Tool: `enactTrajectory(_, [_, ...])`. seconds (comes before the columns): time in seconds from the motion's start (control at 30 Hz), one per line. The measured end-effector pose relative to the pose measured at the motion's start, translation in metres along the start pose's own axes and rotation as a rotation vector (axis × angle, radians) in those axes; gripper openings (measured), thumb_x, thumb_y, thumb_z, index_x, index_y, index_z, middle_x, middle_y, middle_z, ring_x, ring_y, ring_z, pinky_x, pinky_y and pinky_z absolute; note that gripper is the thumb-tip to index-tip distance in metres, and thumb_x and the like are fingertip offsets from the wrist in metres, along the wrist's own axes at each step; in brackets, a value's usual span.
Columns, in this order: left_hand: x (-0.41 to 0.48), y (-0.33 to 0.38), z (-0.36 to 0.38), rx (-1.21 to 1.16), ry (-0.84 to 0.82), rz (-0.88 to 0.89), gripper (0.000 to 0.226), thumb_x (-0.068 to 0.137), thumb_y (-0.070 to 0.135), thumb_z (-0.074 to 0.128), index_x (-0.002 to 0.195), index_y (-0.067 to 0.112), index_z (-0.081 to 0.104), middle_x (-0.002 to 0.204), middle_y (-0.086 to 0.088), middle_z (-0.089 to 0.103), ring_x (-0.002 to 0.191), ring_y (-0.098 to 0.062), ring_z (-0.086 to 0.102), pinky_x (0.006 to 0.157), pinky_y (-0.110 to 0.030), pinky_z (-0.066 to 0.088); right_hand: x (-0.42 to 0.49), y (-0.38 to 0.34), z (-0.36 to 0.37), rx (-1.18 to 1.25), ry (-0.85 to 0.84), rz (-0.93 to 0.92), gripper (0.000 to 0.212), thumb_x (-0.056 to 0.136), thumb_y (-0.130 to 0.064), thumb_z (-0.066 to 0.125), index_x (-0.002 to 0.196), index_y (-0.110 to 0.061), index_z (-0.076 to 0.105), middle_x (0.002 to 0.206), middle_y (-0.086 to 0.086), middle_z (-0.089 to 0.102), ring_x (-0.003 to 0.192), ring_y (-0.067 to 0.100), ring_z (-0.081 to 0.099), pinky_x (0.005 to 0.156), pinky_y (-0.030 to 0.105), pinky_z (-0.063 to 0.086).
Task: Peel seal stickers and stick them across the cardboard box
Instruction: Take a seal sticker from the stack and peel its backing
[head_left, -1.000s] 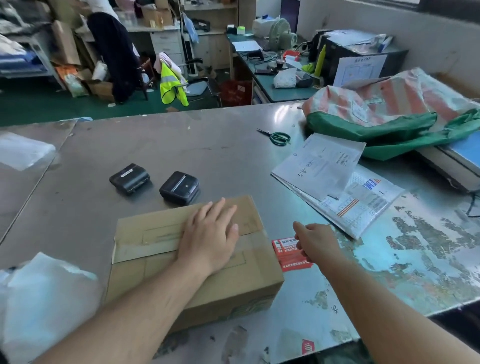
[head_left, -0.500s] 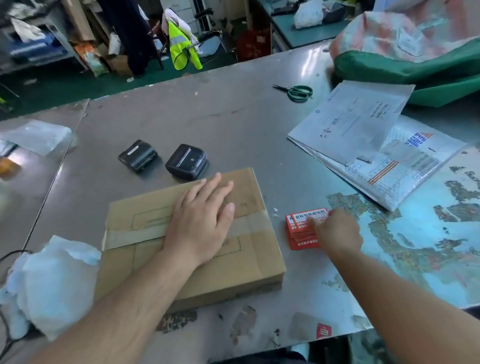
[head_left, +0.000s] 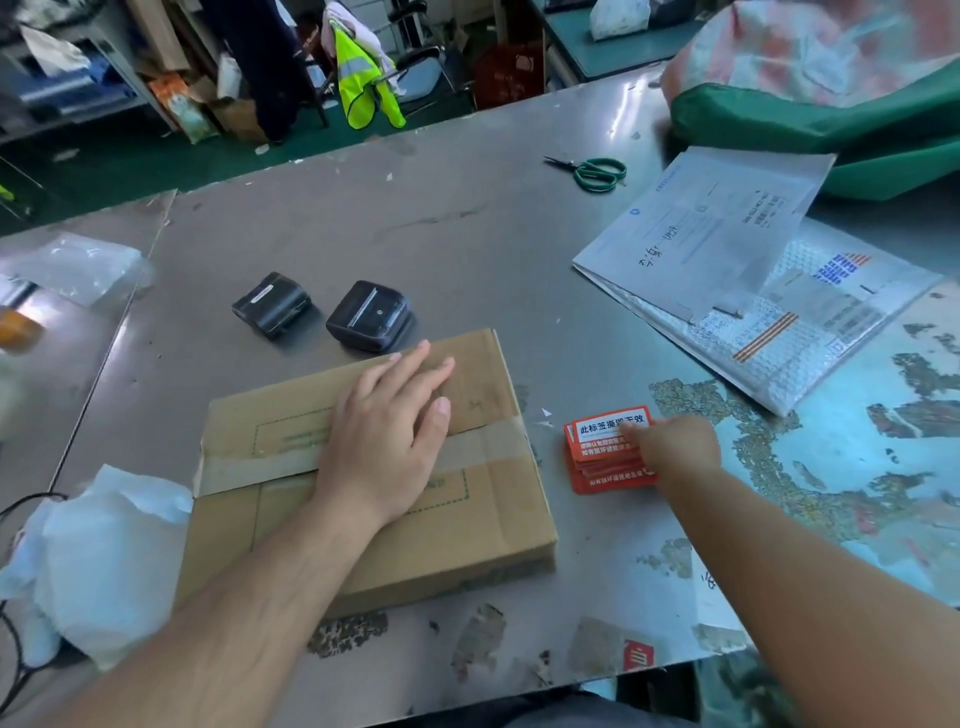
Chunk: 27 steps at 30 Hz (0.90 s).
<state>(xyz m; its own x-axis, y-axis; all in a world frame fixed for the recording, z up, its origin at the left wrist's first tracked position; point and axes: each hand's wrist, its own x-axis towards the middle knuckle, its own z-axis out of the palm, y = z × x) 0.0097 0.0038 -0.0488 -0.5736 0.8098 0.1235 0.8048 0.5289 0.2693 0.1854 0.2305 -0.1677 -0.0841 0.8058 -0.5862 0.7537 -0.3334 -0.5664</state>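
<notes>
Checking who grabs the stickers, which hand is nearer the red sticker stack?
Right. The right hand touches the sticker stack; the left hand lies flat on the cardboard box.

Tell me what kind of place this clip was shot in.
Probably a parcel packing or shipping room: a taped box on a worn metal table, bubble mailers, a stack of seal stickers and two small label printers.

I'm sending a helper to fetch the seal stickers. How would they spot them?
Find the taped brown cardboard box on the grey metal table. Just to its right, under the right hand, lies a small stack of orange-red stickers, the only red item there, with a white band of black characters on top.
</notes>
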Motion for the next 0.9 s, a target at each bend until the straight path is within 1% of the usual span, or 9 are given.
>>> enactTrajectory(0.07, [0.000, 0.001, 0.000, 0.000, 0.002, 0.000, 0.048, 0.097, 0.047, 0.026, 0.141, 0.038, 0.044, 0.155, 0.015, 0.033, 0.141, -0.012, 0.027, 0.114, -0.044, 0.027, 0.003, 0.001, 0.001, 0.086, -0.024, 0.031, 0.039, 0.072, -0.036, 0.087, 0.091, -0.005, 0.074, 0.091, 0.017, 0.074, 0.082, 0.033, 0.072, 0.084, 0.048, 0.060])
enactTrajectory(0.13, [0.001, 0.001, 0.000, 0.008, 0.003, -0.001, 0.048, 0.097, 0.047, 0.026, 0.141, 0.038, 0.044, 0.155, 0.015, 0.033, 0.141, -0.012, 0.028, 0.114, -0.043, 0.027, 0.004, 0.001, 0.000, 0.102, -0.040, 0.039, 0.040, 0.072, -0.035, 0.088, 0.080, -0.002, 0.067, 0.089, 0.017, 0.072, 0.080, 0.033, 0.070, 0.080, 0.047, 0.060])
enactTrajectory(0.2, [0.000, 0.001, 0.000, 0.014, 0.004, -0.001, 0.048, 0.097, 0.047, 0.026, 0.141, 0.038, 0.044, 0.155, 0.014, 0.033, 0.140, -0.012, 0.028, 0.114, -0.043, 0.027, 0.004, 0.001, -0.003, 0.036, -0.041, 0.026, 0.042, 0.078, -0.038, 0.083, 0.087, -0.001, 0.066, 0.090, 0.016, 0.069, 0.081, 0.031, 0.067, 0.075, 0.039, 0.055])
enactTrajectory(0.3, [-0.001, 0.002, 0.000, 0.015, 0.004, -0.001, 0.049, 0.097, 0.047, 0.026, 0.141, 0.038, 0.044, 0.155, 0.014, 0.033, 0.141, -0.012, 0.028, 0.114, -0.043, 0.027, 0.001, 0.000, -0.009, -0.046, -0.015, -0.026, 0.046, 0.085, -0.042, 0.075, 0.106, -0.002, 0.073, 0.101, 0.017, 0.073, 0.091, 0.033, 0.070, 0.081, 0.037, 0.055])
enactTrajectory(0.43, [0.000, 0.002, 0.000, 0.024, 0.000, -0.004, 0.049, 0.097, 0.047, 0.025, 0.141, 0.038, 0.043, 0.155, 0.015, 0.032, 0.141, -0.011, 0.027, 0.114, -0.042, 0.026, -0.010, -0.003, -0.017, -0.057, 0.002, -0.082, 0.040, 0.090, -0.034, 0.073, 0.119, -0.007, 0.072, 0.105, 0.018, 0.075, 0.094, 0.033, 0.071, 0.075, 0.033, 0.052])
enactTrajectory(0.53, [-0.001, 0.002, 0.000, 0.026, -0.001, -0.009, 0.048, 0.097, 0.047, 0.025, 0.142, 0.039, 0.042, 0.155, 0.016, 0.031, 0.141, -0.011, 0.026, 0.114, -0.041, 0.025, -0.016, -0.005, -0.022, 0.034, 0.046, -0.083, 0.038, 0.085, -0.026, 0.079, 0.119, -0.010, 0.072, 0.106, 0.016, 0.075, 0.093, 0.032, 0.072, 0.075, 0.033, 0.054])
enactTrajectory(0.67, [-0.001, 0.002, 0.000, 0.014, -0.001, -0.010, 0.049, 0.097, 0.047, 0.026, 0.142, 0.038, 0.043, 0.155, 0.016, 0.031, 0.141, -0.011, 0.026, 0.114, -0.043, 0.026, -0.021, -0.008, -0.024, 0.036, 0.066, -0.110, 0.032, 0.086, -0.027, 0.077, 0.113, -0.009, 0.074, 0.102, 0.015, 0.076, 0.089, 0.031, 0.071, 0.074, 0.035, 0.056])
enactTrajectory(0.8, [-0.001, 0.002, 0.000, 0.003, 0.003, -0.008, 0.049, 0.097, 0.047, 0.026, 0.141, 0.038, 0.044, 0.155, 0.016, 0.032, 0.141, -0.011, 0.027, 0.114, -0.044, 0.027, -0.024, -0.008, -0.024, -0.065, 0.092, -0.178, 0.025, 0.094, -0.025, 0.069, 0.111, -0.007, 0.074, 0.102, 0.015, 0.075, 0.075, 0.024, 0.059, 0.068, 0.027, 0.043])
enactTrajectory(0.9, [-0.001, 0.003, -0.001, 0.002, 0.002, -0.007, 0.049, 0.097, 0.047, 0.026, 0.141, 0.038, 0.044, 0.155, 0.016, 0.032, 0.140, -0.011, 0.027, 0.114, -0.044, 0.027, -0.025, -0.006, -0.020, -0.087, 0.128, -0.214, 0.023, 0.096, -0.026, 0.065, 0.110, -0.010, 0.073, 0.100, 0.014, 0.075, 0.074, 0.024, 0.056, 0.069, 0.029, 0.044])
